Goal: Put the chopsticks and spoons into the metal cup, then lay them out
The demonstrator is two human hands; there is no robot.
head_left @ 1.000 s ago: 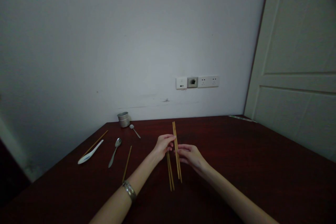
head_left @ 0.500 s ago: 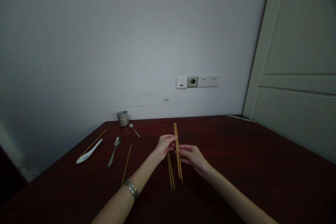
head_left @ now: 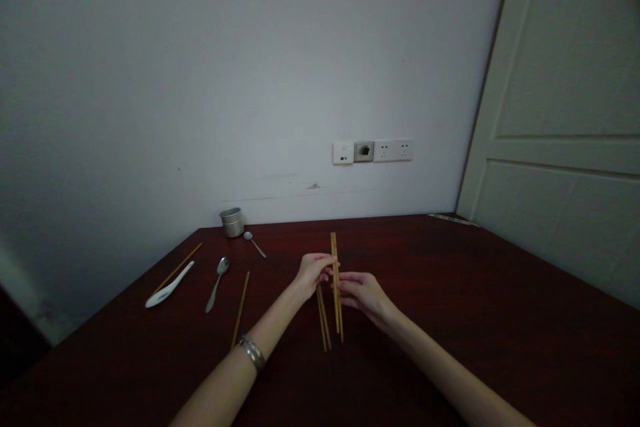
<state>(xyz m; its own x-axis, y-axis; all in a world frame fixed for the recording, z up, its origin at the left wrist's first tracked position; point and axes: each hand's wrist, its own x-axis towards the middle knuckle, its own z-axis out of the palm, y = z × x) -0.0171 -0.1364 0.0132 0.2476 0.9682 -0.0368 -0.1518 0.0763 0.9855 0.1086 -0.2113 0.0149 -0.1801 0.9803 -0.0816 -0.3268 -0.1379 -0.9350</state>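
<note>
Between my two hands a pair of wooden chopsticks (head_left: 337, 310) is held almost upright in view, side by side. My left hand (head_left: 315, 269) pinches them near the upper part, thumb and fingers closed. Lower down, my right hand (head_left: 364, 295) grips the same pair from the right with its fingertips. Another two chopsticks (head_left: 323, 323) lie on the table just left of the held pair, their far ends hidden behind my left hand. A single chopstick (head_left: 241, 310) rests left of my left forearm, partly covered by it.
On the dark red table (head_left: 450, 340), a metal spoon (head_left: 217, 285), a white spoon (head_left: 169, 288) and a further chopstick (head_left: 177, 269) lie at the left. A metal cup (head_left: 233, 223) and a small spoon (head_left: 255, 244) are near the wall. A thin strip (head_left: 453, 219) lies at the back right.
The held chopsticks have shifted slightly, their near ends swinging a little to the left. Both hands keep their grip. The whole view has moved slightly.
</note>
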